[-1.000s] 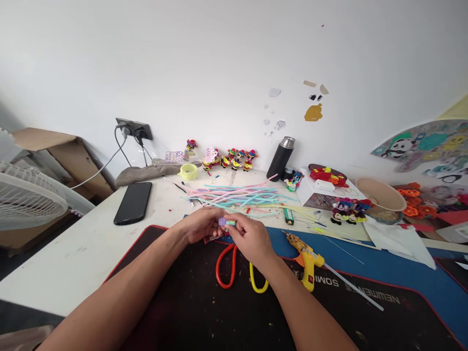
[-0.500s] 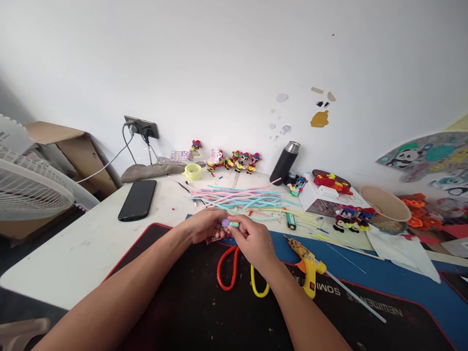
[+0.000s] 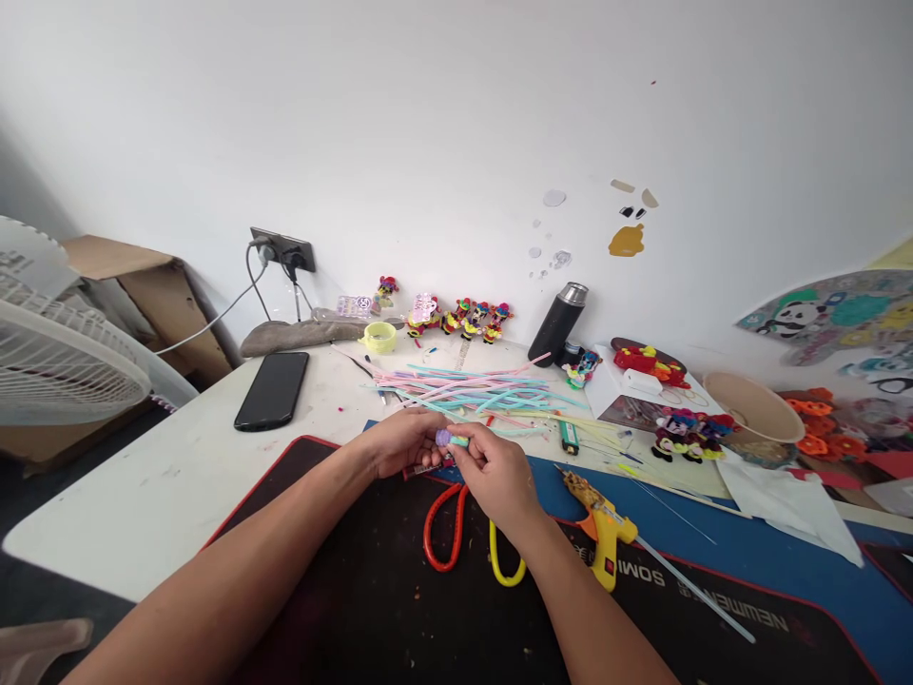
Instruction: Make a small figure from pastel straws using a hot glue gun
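A small purple and mint-green fuzzy piece [image 3: 443, 438], seemingly coiled pipe cleaner, sits between my two hands above the dark mat. The fingers of my left hand [image 3: 406, 442] curl around its purple end. Thumb and forefinger of my right hand [image 3: 492, 466] pinch its green end. Just below them lie scissors with one red handle [image 3: 443, 528] and one yellow handle [image 3: 506, 561]; their blades are hidden under my hands. Behind my hands spreads a loose pile of pink, mint and purple pipe cleaners [image 3: 471, 385].
A yellow glue gun [image 3: 606, 533] with a glue stick lies at right, near a green lighter [image 3: 569, 436]. A phone [image 3: 272, 391] rests at left. Along the wall stand small fuzzy figures [image 3: 471, 319], a yellow tape roll [image 3: 378, 336] and a black flask [image 3: 556, 326].
The camera view has shifted slightly. Both hands stay together on the small piece, with only a slight change in how it sits between the fingers.
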Available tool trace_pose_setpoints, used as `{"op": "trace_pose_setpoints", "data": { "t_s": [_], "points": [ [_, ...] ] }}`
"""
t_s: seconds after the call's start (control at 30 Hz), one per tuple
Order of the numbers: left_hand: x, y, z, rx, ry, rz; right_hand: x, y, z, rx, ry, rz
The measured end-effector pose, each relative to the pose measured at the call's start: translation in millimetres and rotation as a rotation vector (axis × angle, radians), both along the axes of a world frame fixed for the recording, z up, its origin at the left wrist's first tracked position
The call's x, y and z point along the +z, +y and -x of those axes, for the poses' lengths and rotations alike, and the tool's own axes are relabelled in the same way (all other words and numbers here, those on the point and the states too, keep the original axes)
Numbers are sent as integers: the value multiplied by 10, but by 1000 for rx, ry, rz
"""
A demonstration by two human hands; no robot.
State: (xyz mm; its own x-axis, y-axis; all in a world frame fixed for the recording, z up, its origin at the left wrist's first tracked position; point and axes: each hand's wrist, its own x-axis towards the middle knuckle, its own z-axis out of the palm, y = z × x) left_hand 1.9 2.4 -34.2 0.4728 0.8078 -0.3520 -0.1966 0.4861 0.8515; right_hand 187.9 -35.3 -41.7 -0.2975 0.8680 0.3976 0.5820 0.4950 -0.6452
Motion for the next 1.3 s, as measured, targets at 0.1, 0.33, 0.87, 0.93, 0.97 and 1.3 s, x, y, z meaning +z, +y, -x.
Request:
{"op": "trace_pose_setpoints", "data": {
  "t_s": [0.1, 0.33, 0.87, 0.93, 0.97, 1.3],
  "points": [
    [-2, 1, -3, 1, 13, 4, 7, -4, 4, 1, -2, 12],
    [0, 1, -18, 1, 25, -1, 21, 8, 16, -2, -3, 27],
    [28, -11, -3, 29, 0, -30, 34, -9, 8, -2, 1, 35],
    [31, -12, -8, 33, -5, -43, 33, -11, 10, -2, -6, 29],
    [33, -13, -10, 36, -8, -49, 35, -13, 11, -3, -7, 30],
    [30, 1, -4, 83, -4, -94, 80, -34, 34, 22, 44, 52]
  ]
}}
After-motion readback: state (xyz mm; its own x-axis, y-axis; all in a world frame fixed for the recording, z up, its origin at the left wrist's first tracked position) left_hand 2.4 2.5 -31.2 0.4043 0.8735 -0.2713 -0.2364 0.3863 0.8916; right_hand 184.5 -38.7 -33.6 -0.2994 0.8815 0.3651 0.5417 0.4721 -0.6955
